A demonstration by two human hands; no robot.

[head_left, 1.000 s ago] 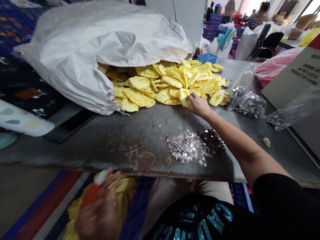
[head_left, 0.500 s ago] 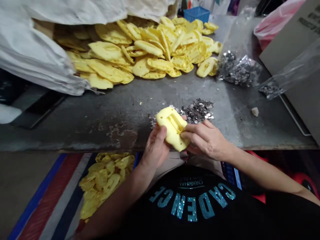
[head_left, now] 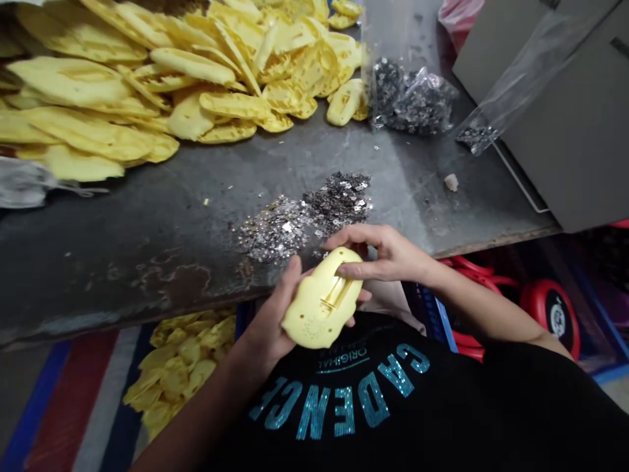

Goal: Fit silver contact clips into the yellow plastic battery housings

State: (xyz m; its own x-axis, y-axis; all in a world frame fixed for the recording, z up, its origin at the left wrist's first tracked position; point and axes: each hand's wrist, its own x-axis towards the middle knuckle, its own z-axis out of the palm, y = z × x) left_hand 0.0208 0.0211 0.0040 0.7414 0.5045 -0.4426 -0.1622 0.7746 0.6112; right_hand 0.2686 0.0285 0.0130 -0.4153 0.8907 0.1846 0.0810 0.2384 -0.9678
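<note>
The left hand (head_left: pixel 268 328) cradles a yellow moulded plastic piece (head_left: pixel 319 308) from below, thumb on its edge, while the right hand (head_left: pixel 383 252) grasps its far end with the fingers curled over it. The piece sits between both hands, just off the near edge of the scratched metal tabletop (head_left: pixel 122 275), close to a heap of silver sequins (head_left: pixel 304 219). A large pile of matching yellow pieces (head_left: pixel 147 85) lies far left, with a clear bag of sequins (head_left: pixel 413 95) to its right.
</note>
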